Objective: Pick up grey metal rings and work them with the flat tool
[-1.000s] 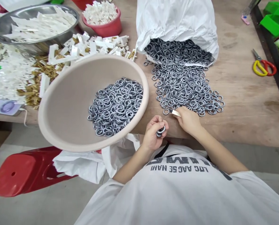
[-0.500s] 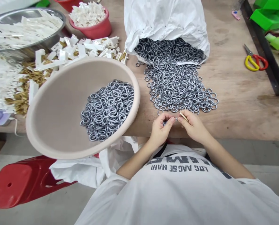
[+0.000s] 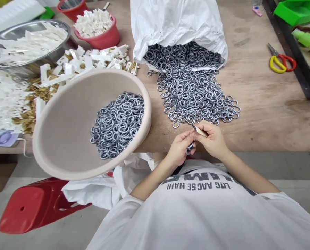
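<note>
At the table's near edge my left hand (image 3: 180,148) is closed around a few dark grey rings (image 3: 189,148). Touching it, my right hand (image 3: 212,139) grips a thin pale stick-like tool (image 3: 200,131) with a dark tip. Just beyond both hands lies a heap of grey rings (image 3: 196,93), spilling out of a white sack (image 3: 179,21). To the left, a large beige basin (image 3: 63,118) holds another pile of grey rings (image 3: 119,123). What lies between my fingertips is too small to make out.
White and gold plastic parts (image 3: 42,92) are heaped at the left, beside a metal bowl (image 3: 27,66) and a red bowl (image 3: 102,41). Scissors (image 3: 281,64) lie right, near a dark metal bar (image 3: 294,52). A red stool (image 3: 22,210) stands lower left.
My hands have drawn together and now touch. The tool in my right hand has tilted, its dark tip showing, and the rings in my left hand are more visible. The view has shifted slightly.
</note>
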A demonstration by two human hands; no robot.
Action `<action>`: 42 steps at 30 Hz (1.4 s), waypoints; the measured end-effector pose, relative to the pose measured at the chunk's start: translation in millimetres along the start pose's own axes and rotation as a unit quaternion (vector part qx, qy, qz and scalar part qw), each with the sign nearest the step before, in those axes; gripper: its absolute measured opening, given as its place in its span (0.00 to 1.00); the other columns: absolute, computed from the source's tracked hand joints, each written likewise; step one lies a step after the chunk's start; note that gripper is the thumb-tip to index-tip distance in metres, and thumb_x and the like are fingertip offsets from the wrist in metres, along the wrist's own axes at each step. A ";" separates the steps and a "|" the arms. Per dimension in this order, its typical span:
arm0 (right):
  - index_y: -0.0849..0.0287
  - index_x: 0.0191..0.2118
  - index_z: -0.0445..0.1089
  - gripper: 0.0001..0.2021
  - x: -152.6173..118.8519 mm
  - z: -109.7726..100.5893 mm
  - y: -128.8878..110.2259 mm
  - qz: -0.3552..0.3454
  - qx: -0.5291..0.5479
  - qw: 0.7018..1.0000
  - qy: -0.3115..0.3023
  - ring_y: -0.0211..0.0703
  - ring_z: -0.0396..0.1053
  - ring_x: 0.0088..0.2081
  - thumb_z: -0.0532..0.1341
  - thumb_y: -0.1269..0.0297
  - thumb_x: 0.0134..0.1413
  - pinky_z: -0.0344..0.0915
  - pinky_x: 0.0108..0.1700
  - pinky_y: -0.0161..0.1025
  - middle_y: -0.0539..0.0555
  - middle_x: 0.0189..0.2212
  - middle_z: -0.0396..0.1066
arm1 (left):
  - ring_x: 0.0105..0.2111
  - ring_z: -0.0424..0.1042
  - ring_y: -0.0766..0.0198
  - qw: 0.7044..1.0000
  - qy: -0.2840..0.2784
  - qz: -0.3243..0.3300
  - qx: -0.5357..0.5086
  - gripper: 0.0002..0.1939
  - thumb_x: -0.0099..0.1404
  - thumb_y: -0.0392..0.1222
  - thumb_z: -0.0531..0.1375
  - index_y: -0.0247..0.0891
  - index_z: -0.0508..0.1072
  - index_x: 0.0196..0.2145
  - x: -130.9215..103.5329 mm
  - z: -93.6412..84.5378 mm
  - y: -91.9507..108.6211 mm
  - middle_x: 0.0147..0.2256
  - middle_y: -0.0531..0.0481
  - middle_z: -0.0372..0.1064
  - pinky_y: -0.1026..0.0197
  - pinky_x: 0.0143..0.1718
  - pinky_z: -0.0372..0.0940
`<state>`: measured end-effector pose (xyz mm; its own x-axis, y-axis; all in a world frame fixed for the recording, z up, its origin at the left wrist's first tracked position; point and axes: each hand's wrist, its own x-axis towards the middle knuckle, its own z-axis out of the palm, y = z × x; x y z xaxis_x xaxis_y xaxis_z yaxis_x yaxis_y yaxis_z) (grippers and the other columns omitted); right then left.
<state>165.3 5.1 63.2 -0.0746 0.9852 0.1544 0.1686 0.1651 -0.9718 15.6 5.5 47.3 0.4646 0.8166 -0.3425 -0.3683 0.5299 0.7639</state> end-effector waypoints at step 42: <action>0.56 0.48 0.72 0.14 52.1 56.7 12.5 0.015 -0.506 0.844 -0.180 0.51 0.73 0.41 0.50 0.61 0.70 0.61 0.37 0.41 0.61 0.46 0.73 | 0.19 0.65 0.73 0.987 0.106 0.100 0.067 0.14 0.62 0.48 0.66 0.36 0.68 0.36 -44.1 -58.1 19.3 0.30 0.51 0.75 0.69 0.20 0.54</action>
<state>107.8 55.8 49.0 -0.3183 0.9418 -0.1080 0.9144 0.2749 -0.2973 -58.8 -7.0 45.4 0.2087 0.9387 -0.2743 -0.3195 0.3305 0.8881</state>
